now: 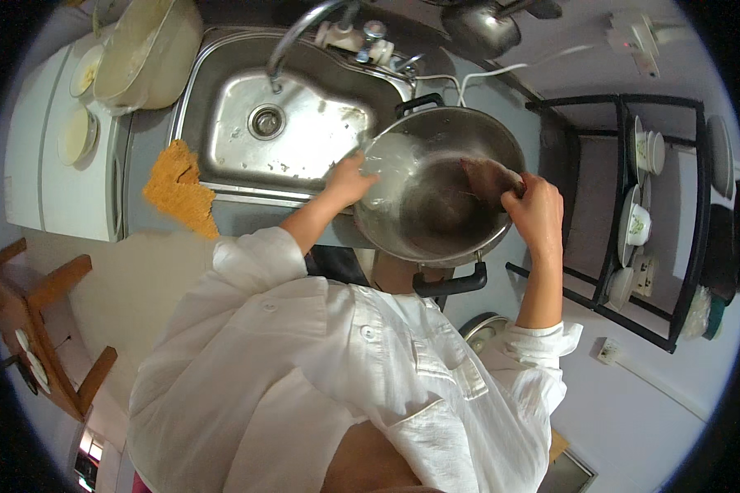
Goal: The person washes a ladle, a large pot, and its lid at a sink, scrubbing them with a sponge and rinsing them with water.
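Observation:
A large steel pot (431, 243) with black handles stands on the counter to the right of the sink, tilted in my view. At its left rim, my left hand (347, 180) grips what looks like a clear plastic bag (390, 169), which hangs into the pot. Over the right rim, my right hand (535, 206) pinches one end of a reddish-brown piece of what appears to be raw meat (490, 179). The rest of that piece hangs inside the pot. My right fingertips are partly hidden behind the hand.
The steel sink (237, 154) has a curved faucet (283, 46) over it. An orange cloth (182, 188) lies at its front left corner. A cream plastic tub (160, 61) and bowls (77, 135) stand at left. To the right is a black dish rack (613, 246).

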{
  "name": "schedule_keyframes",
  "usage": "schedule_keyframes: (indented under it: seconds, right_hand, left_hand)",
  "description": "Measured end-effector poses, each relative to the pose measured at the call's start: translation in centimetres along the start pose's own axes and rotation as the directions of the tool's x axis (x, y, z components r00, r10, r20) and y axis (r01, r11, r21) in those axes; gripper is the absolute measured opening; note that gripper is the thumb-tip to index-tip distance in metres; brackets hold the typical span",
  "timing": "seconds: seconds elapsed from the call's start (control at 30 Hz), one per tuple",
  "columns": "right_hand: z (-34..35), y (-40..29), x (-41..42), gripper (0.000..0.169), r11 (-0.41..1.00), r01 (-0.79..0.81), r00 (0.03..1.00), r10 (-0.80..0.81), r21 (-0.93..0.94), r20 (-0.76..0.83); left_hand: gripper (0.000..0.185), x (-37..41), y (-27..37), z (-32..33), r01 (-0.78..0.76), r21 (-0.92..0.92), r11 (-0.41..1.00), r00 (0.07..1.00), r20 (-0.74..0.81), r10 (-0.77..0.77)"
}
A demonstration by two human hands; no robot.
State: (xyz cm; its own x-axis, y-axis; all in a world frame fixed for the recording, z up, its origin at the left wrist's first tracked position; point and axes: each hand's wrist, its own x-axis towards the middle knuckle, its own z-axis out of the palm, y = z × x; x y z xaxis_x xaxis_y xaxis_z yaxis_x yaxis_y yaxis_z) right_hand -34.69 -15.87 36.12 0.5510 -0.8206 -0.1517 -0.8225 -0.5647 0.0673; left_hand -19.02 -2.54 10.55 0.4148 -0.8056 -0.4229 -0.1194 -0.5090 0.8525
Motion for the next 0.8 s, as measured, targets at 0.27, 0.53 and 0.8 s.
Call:
schedule_keyframes:
  seconds: [0.27,0.53,0.8]
  right_hand:
    - [-2.5,-14.7,2.5,0.022,0.957,0.097,0.994,-0.082,-0.273,0.066]
    - [-2.6,-23.0,6.5,0.020,0.857,0.243,0.963,-0.159,-0.453,0.216]
    - [-0.8,-26.2,9.9,0.021,0.797,0.363,0.926,-0.252,-0.482,0.281]
  left_hand:
    - [0.065,2.3,-4.7,-1.7,0.101,0.042,0.994,0.987,0.121,-0.105]
    - [0.051,4.3,-7.3,0.9,-0.371,0.300,0.879,0.867,0.451,0.212]
    - [0.048,3.9,-9.0,4.8,-0.280,-0.222,0.934,0.920,0.215,0.326]
